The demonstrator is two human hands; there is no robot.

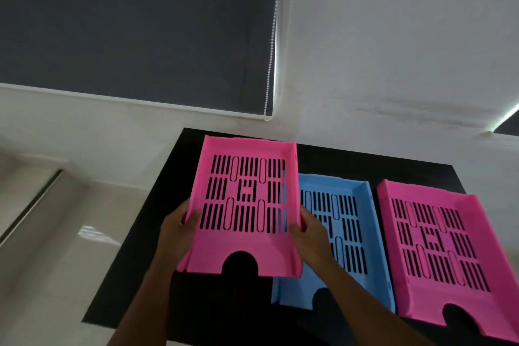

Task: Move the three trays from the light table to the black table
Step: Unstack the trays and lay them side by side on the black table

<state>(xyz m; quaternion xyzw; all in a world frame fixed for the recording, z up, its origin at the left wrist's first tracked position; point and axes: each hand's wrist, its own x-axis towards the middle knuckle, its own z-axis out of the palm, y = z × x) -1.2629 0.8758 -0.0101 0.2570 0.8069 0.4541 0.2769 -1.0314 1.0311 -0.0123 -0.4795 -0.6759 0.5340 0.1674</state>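
Two trays are already lying flat on the black table (134,275): a blue tray (348,247) in the middle and a pink tray at the right (438,250), just beside each other; so the task is looking nearly finished. The person is holding the third tray (247,205), also pink, over the table's left part; the left hand (177,233) is clamped on its left wall and the right hand (309,236) on its right wall, thumbs inside; its right edge is overlapping the blue tray in the view. Whether it is resting on the surface or hanging just above is hard to tell; it is probably not set down yet. What is remaining is lowering it and letting go. The light table is not showing here; behind the black one a pale wall (393,50) is rising, with a dark roller blind (134,28) and its bead cord (271,64) hanging.
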